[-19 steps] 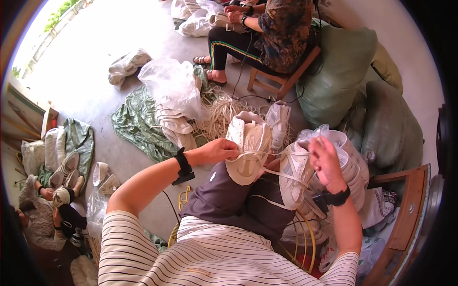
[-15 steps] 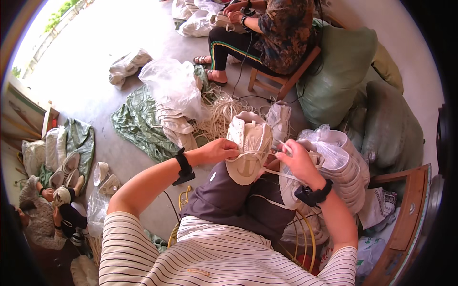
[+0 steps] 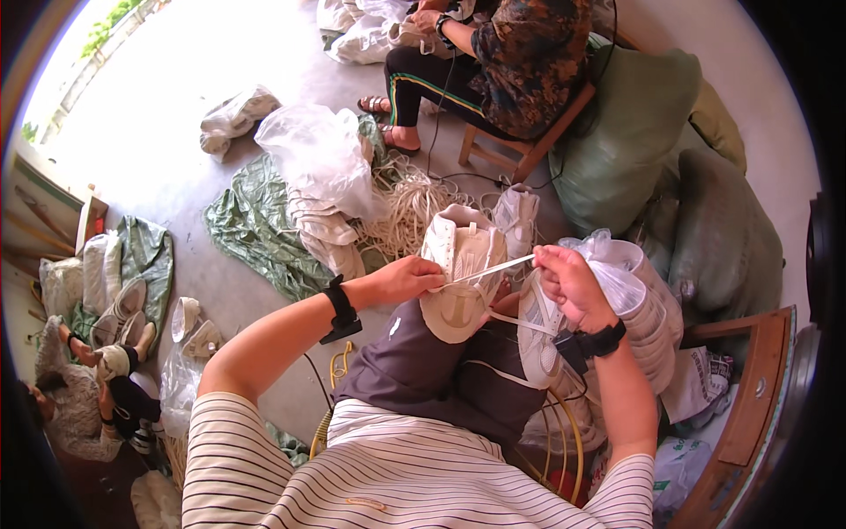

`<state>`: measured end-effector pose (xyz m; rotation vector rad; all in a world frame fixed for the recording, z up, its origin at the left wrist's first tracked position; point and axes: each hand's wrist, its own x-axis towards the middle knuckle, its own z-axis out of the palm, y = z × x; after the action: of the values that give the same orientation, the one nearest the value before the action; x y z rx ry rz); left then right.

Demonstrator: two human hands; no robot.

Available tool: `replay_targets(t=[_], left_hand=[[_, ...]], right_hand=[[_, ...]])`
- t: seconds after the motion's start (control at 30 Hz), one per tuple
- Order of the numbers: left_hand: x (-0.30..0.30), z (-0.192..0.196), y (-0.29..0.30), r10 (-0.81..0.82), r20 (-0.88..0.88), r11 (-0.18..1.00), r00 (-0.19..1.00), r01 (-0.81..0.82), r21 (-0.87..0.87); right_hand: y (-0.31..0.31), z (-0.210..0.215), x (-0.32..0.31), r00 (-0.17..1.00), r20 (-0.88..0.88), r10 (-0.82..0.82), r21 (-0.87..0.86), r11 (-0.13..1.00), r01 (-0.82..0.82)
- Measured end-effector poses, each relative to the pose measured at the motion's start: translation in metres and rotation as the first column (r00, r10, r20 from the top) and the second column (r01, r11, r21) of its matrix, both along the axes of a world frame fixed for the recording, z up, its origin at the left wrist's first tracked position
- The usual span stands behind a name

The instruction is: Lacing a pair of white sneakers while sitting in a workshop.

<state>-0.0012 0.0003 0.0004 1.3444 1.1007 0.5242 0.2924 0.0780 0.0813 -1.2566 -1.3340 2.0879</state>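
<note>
A white sneaker [image 3: 463,251] rests on my dark-trousered lap, its toe toward me and its tongue showing. My left hand [image 3: 407,280] is closed at its left edge, fingertips against the upper where the lace starts. Whether those fingertips also pinch the lace is hidden. A white shoelace [image 3: 495,268] runs taut across the front of the sneaker, up to the right. Its far end is pinched in my right hand [image 3: 568,280], held to the right of the sneaker. Below that hand a second white sneaker [image 3: 539,331] lies by my right thigh, a loose lace across it.
Loose laces [image 3: 410,207] lie heaped on the floor ahead, beside a green sheet [image 3: 256,229] and clear plastic [image 3: 322,159]. Stacked white shoes [image 3: 648,326] stand at my right, near full green sacks [image 3: 630,141]. A co-worker [image 3: 520,70] sits ahead; another person [image 3: 79,397] sits far left.
My right hand has risen and moved right, drawing the lace from slack to a straight, taut line. My left hand and the sneaker are almost unmoved.
</note>
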Motion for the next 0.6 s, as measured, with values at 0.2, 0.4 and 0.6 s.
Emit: replay_targets(t=[0.2,0.4,0.6], left_hand=[[-0.002,-0.007,0.004,0.029,0.053,1.0,0.998,-0.029,-0.003],[0.0,0.003,0.002,-0.009,-0.143,0.988,0.99,0.031,0.153],[0.008,0.0,-0.005,0.111,-0.226,0.952,0.968,-0.038,0.304]], right_hand=[[0.027,0.022,0.041,0.863,-0.384,-0.33,-0.213,0.941,0.265],[0.014,0.019,0.015,0.787,-0.302,-0.537,-0.347,0.831,0.434],[0.019,0.021,0.013,0.839,-0.439,-0.323,-0.324,0.927,0.188]])
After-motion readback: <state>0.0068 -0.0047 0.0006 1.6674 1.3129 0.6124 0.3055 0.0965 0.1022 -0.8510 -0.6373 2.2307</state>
